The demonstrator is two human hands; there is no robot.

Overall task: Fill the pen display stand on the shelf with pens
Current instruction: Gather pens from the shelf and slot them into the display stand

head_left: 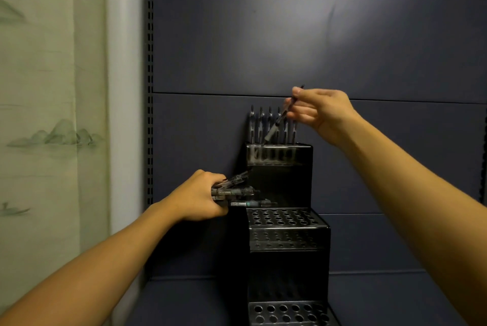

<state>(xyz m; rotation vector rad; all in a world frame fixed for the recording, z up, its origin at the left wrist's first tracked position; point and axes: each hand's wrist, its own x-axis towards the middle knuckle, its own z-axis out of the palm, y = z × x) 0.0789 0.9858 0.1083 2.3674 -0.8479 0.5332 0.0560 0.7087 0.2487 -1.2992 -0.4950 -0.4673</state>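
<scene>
The pen display stand [280,180] on the shelf [200,299] has about six pens [270,125] in its top tier; lower tiers are empty. The right hand [320,112] pinches one pen [279,121] above it; the left hand [200,197] grips a bundle [237,189].

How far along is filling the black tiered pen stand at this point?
Early. Done: one row of pens stands in the black tiered stand's top tier. In hand: right hand pinches a dark pen over that tier; left hand grips a bundle of pens. Left: middle tier and bottom tier holes look empty.
</scene>
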